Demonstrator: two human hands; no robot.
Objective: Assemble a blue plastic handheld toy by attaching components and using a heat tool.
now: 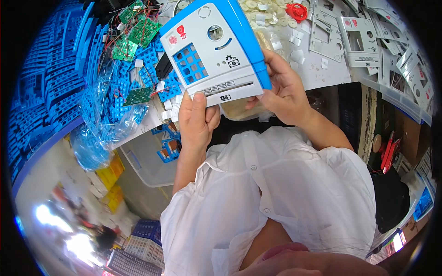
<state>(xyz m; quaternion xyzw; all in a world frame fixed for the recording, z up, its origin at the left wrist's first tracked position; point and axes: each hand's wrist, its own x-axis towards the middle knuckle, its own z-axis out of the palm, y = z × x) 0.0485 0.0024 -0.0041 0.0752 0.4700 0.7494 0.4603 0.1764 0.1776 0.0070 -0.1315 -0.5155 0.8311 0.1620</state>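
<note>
Tilted above the near edge of the worktable, a blue and white plastic toy cash-machine housing (214,62) is held between both hands. Its white front panel has a square window with a blue keypad grid behind it, a round hole and a long slot near the bottom. My left hand (197,117) is closed on the lower left corner, thumb on the front. On the opposite side, my right hand (287,92) grips the blue lower right edge. Some fingers of both hands are hidden behind the housing.
Stacked blue plastic frames (43,87) fill the left, beside green circuit boards (142,33) with wires and blue keypads (122,76). White front panels (361,43) pile up at the right. A red round part (297,12) lies among cream discs. Below the table stands a clear bin (147,168).
</note>
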